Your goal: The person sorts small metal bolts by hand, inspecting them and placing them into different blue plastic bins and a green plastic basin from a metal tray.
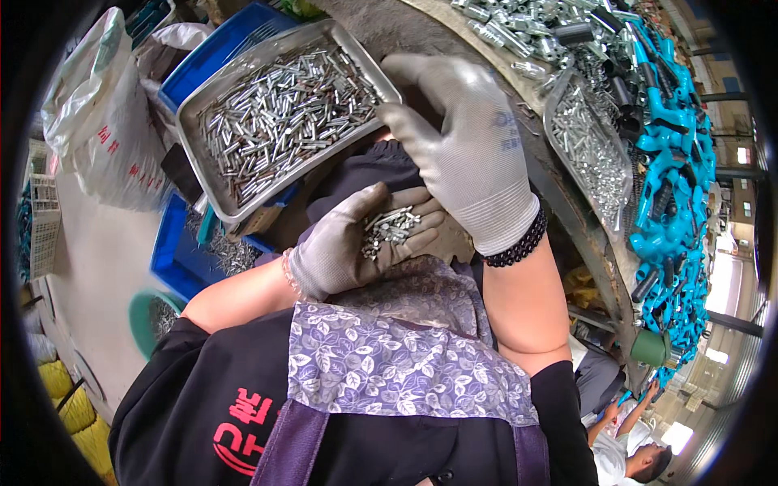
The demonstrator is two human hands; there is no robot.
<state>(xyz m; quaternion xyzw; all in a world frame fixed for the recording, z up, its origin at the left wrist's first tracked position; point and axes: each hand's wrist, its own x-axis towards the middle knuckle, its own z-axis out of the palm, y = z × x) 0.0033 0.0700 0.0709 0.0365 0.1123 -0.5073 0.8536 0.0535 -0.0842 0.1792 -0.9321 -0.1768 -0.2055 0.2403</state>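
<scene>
My left hand [324, 253], in a grey-white work glove, is turned palm up and cupped. A small heap of short metal pins [392, 230] lies in its palm and on its fingers. Above and to the right is my right hand [478, 146], gloved the same way, with a dark beaded bracelet at the wrist. Its thumb and fingers are apart beside the right rim of a metal tray [308, 172], and no part shows between them. Many loose silver pins [284, 113] fill that tray, which tilts in the view.
Blue bins [166, 247] sit behind and below the tray, with a green tub [140, 320] nearby. A white sack [101, 150] stands left. The curved bench at right carries metal fittings [519, 36], a clear tray [596, 150] and turquoise parts [668, 219]. Another person [636, 454] is at lower right.
</scene>
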